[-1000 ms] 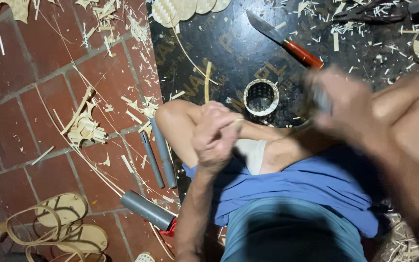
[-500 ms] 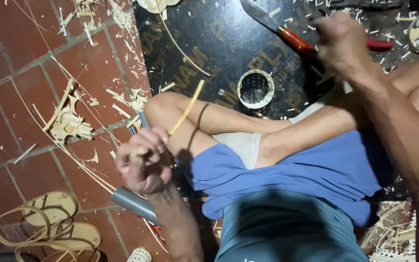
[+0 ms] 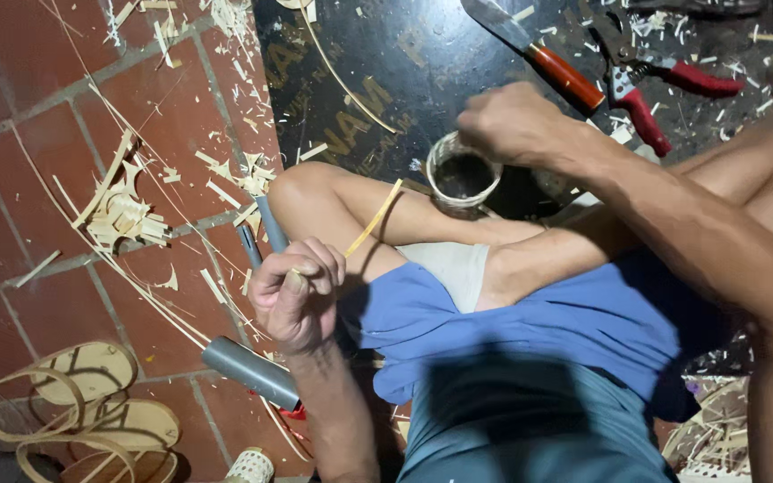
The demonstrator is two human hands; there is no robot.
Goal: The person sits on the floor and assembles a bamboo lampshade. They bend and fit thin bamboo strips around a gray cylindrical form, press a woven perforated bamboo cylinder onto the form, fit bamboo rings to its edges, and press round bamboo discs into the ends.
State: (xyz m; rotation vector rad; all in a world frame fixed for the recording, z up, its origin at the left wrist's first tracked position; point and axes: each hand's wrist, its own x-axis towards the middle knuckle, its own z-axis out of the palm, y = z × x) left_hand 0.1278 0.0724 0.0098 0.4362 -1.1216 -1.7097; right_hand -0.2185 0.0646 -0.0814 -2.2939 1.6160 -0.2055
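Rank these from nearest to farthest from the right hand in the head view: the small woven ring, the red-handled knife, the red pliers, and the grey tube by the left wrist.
From the right hand:
1. Small woven ring, just below it.
2. Red-handled knife, just above right.
3. Red pliers, farther right.
4. Grey tube, far lower left on the tiles.

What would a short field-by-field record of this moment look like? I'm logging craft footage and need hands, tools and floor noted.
left hand: pinches one end of a thin bamboo strip
right hand: closed in a fist just above a small woven ring; what it grips cannot be told
posture: seated, legs crossed
tools: red-handled knife and red-handled pliers on a dark mat
beside left hand: grey tube on a red tile floor
litter: bamboo shavings
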